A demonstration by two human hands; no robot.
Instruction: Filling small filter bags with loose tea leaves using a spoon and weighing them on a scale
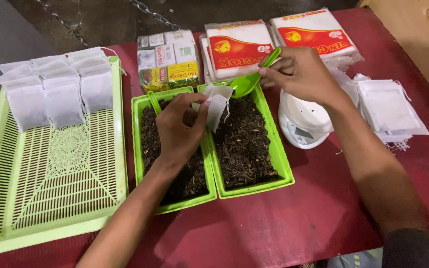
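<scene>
Dark red cloth covers the worktop (284,228), which fills most of the head view, with grey floor along the upper left edge and a pale wooden board in the upper right corner.

At the middle of the frame two small green trays stand side by side, touching: the left tray (142,164) and the right tray (274,149), both filled with dark dried leaves. The left hand (179,130) hovers over the gap between them, its thumb and fingers pinching a small white filter bag (216,108) held open, mouth up, above the inner edge of the right tray. The right hand (299,72), in the upper middle of the frame, is closed around the handle of a green scoop (250,82); the bowl of the scoop points down and left, just beside the mouth of the bag. A second green scoop handle (154,101) sticks out of the leaves in the left tray.

Filling the left of the frame is a large light green slotted tray (50,193), with rows of filled white bags (55,92) lying at its upper end. Along the top stand a wrapped bundle of small boxes (169,59) and two red and white packs (274,42). A white kitchen scale (304,121) sits just right of the right tray, under the right wrist, and a stack of empty white drawstring bags (391,109) lies at the right.
</scene>
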